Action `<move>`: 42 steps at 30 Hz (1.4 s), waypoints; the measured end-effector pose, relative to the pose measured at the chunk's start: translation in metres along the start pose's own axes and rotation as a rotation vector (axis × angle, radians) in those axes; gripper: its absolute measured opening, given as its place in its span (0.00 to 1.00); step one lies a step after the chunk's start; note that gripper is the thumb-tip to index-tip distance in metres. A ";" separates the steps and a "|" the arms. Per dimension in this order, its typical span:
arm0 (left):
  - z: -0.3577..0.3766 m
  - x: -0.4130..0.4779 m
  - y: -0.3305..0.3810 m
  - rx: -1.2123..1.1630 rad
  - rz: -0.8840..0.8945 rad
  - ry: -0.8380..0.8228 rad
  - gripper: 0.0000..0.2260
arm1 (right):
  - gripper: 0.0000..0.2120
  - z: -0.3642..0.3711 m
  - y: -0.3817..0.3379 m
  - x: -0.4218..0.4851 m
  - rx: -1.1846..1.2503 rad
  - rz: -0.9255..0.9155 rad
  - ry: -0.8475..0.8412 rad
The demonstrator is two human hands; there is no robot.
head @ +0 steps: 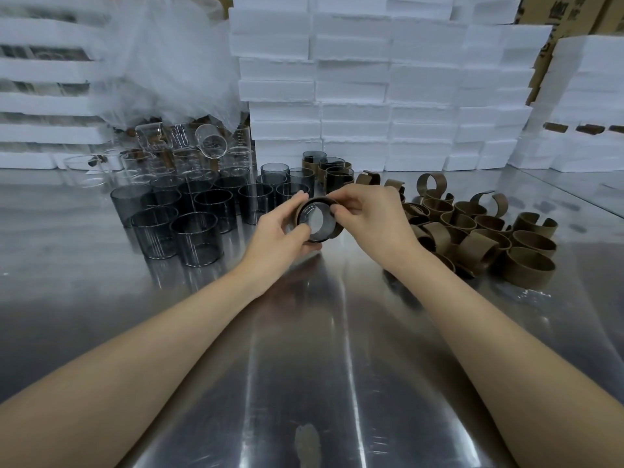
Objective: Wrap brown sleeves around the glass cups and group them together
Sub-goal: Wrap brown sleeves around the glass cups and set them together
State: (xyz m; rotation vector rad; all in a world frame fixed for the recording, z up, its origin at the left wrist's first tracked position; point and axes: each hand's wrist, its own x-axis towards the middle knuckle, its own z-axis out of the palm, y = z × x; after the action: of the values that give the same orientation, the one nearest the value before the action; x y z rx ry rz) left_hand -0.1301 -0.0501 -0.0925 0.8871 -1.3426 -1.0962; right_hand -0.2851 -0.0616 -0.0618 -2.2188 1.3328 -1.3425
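Hands meet over the middle of the metal table (pixel 304 366), both raised clear of its surface. The left hand (pixel 282 228) grips a dark glass cup (pixel 315 220) from the left side, with the thumb on the near rim and the fingers curled round the far wall. The cup is tilted so that its open mouth faces the camera. A brown sleeve (pixel 335 231) runs round the cup's wall and shows along the top and the right side. The right hand (pixel 368 216) pinches the sleeve at the cup's upper right between thumb and fingertips. Whether the sleeve ends are joined there cannot be told, as the fingers cover that spot.

Bare dark cups (pixel 196 228) stand upright in a close group on the table to the left of the hands. Clear cups (pixel 209 143) are heaped behind them, some lying on their sides, below a sheet of thin plastic film (pixel 162 62). Sleeved cups (pixel 334 172) stand together just beyond the hands, touching one another. Loose sleeves (pixel 472 228) lie in a pile on the table to the right, some closed into rings and some sprung open. White foam blocks (pixel 354 79) are stacked along the back of the table, with cardboard (pixel 540 8) at upper right.
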 end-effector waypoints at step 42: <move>-0.006 0.002 0.005 -0.248 -0.336 -0.173 0.30 | 0.19 0.024 0.006 -0.003 1.421 0.871 -0.057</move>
State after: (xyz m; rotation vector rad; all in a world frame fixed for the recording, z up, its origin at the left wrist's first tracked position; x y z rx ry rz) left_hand -0.1239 -0.0511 -0.0876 0.8661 -1.1868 -1.5942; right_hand -0.2695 -0.0686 -0.0802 -0.5989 0.6716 -1.1653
